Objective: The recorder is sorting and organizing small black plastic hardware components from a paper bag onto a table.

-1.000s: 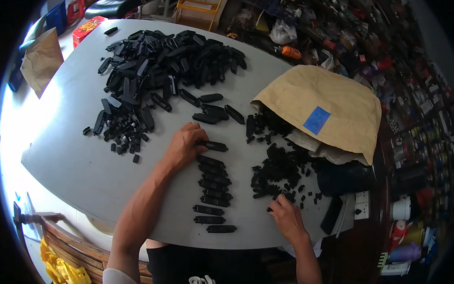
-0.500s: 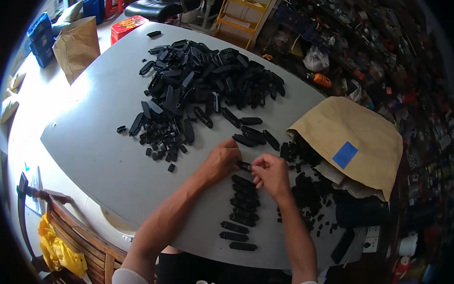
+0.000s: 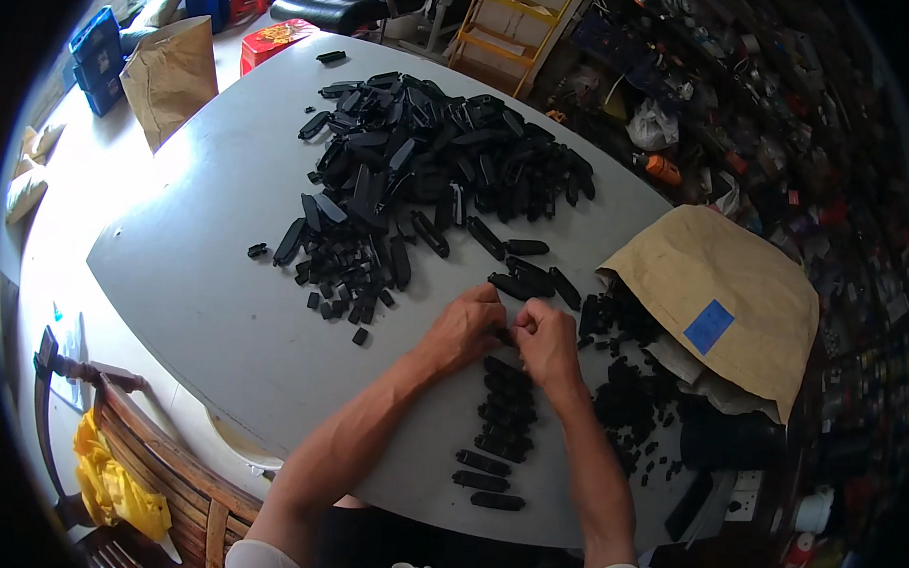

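My left hand (image 3: pixel 469 327) and my right hand (image 3: pixel 545 347) meet over the near middle of the table, fingers closed. Pinched between them is a small black plastic part (image 3: pixel 506 337), mostly covered by my fingers. Just below, several long black plastic pieces (image 3: pixel 507 411) lie side by side in a column running toward me. Beyond my hands, a few more elongated black pieces (image 3: pixel 527 247) rest apart from a large heap of the same kind (image 3: pixel 379 166). To the left of my hands is a cluster of small black blocks (image 3: pixel 339 285).
An open brown paper bag (image 3: pixel 754 304) with a blue patch lies at the right, and tiny black parts (image 3: pixel 626 395) spread from its mouth over the grey table (image 3: pixel 213 316). A wooden chair (image 3: pixel 168 449) with a yellow bag stands at the left. Crowded shelves (image 3: pixel 780 145) line the right.
My right hand has closed in on my left, so the black part between them is now mostly covered. The whole view has shifted slightly; the heaps look the same.
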### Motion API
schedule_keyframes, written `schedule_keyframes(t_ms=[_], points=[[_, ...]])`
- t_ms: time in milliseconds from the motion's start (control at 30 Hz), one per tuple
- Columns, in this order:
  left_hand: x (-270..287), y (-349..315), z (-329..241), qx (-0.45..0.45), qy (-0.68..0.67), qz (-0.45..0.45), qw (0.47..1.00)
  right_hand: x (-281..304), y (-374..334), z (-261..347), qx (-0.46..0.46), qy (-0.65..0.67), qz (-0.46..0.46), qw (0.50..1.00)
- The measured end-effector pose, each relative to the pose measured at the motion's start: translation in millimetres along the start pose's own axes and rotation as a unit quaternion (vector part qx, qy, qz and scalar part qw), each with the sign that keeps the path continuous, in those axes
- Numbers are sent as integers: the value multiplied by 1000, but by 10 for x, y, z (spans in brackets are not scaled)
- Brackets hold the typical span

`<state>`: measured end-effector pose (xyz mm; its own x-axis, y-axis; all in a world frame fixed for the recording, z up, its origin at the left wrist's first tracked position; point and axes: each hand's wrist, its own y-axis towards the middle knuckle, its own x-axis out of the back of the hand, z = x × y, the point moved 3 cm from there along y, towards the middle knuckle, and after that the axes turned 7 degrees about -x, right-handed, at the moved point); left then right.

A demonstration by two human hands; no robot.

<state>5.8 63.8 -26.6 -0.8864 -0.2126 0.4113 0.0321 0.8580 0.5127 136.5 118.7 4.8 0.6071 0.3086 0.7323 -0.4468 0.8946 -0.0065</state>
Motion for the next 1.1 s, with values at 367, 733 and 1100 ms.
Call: schedule_keyframes(t_ms=[367, 733, 1100], points=[[32, 4, -52, 19, 4, 19, 1000, 116, 45, -19, -42, -149, 59, 986], [168, 186, 34, 54, 111, -76, 989, 161, -335, 44, 24, -72, 94, 993], [-151, 310, 88, 78, 175, -95, 977, 736, -304, -648, 28, -59, -82, 994]])
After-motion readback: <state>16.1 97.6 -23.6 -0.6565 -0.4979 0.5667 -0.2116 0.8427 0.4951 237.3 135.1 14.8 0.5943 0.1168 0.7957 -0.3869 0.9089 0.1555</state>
